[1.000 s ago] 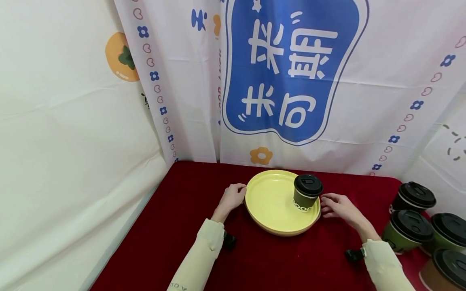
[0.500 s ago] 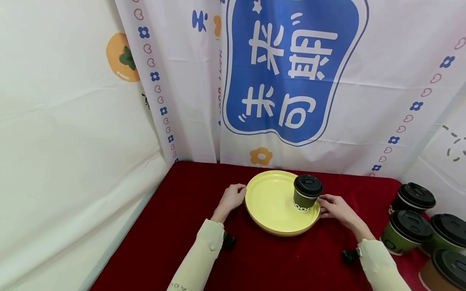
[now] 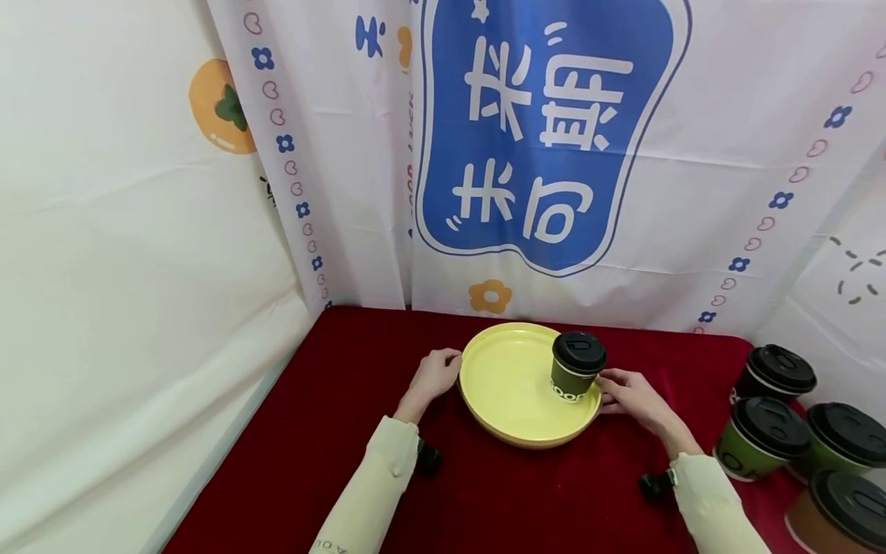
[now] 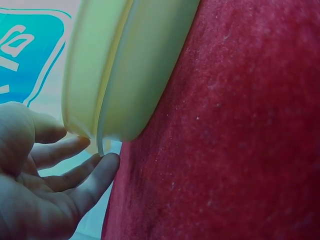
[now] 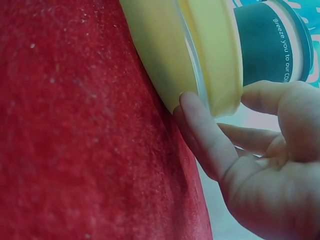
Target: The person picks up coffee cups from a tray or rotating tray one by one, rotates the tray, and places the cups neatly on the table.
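A shallow round yellow tray [image 3: 508, 377] sits on the red cloth, a groove running around its side. Near its right edge stands a dark green paper cup [image 3: 573, 378] with a black lid. My left hand [image 3: 434, 375] grips the tray's left rim; in the left wrist view the thumb [image 4: 49, 129] is at the upper edge and the fingertips reach to the groove. At the opposite side, beside the cup, my right hand [image 3: 635, 398] holds the rim, thumb [image 5: 262, 96] on the upper edge and fingers [image 5: 202, 130] along the lower side.
Several lidded paper cups stand together at the table's right side: a black one [image 3: 770, 375], two green ones including the nearer [image 3: 751, 446], and a brown one [image 3: 824, 515]. A printed white curtain [image 3: 360, 231] hangs right behind the red-covered table [image 3: 526, 508].
My right hand has moved left, from just off the tray's right edge onto the rim. The left hand stays at the left rim. The head view has shifted slightly.
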A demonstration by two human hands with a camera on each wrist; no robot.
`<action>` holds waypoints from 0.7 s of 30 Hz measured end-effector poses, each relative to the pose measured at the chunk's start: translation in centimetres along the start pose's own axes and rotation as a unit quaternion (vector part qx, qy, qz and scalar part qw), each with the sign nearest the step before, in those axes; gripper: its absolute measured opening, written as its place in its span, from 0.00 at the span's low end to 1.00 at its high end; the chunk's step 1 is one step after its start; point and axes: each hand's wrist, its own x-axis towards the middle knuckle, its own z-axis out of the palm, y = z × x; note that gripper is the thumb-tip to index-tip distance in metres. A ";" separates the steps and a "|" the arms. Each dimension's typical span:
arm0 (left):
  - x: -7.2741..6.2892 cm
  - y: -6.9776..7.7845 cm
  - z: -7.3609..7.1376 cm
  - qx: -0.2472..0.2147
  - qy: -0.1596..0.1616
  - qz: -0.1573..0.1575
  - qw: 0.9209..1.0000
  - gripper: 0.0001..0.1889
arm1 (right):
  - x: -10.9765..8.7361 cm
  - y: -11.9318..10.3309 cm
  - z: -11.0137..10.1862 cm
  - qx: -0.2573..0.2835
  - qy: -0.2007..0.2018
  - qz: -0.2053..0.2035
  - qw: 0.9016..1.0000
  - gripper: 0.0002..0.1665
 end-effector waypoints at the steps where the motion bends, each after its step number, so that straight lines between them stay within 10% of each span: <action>1: 0.1 0.0 0.0 0.003 0.000 0.000 1.000 0.20 | 0.0 -0.1 0.0 0.000 -0.001 0.000 1.000 0.34; 21: -2.1 0.8 -0.9 0.044 0.016 0.047 0.998 0.20 | 0.1 0.2 -0.1 0.014 -0.004 0.002 1.000 0.35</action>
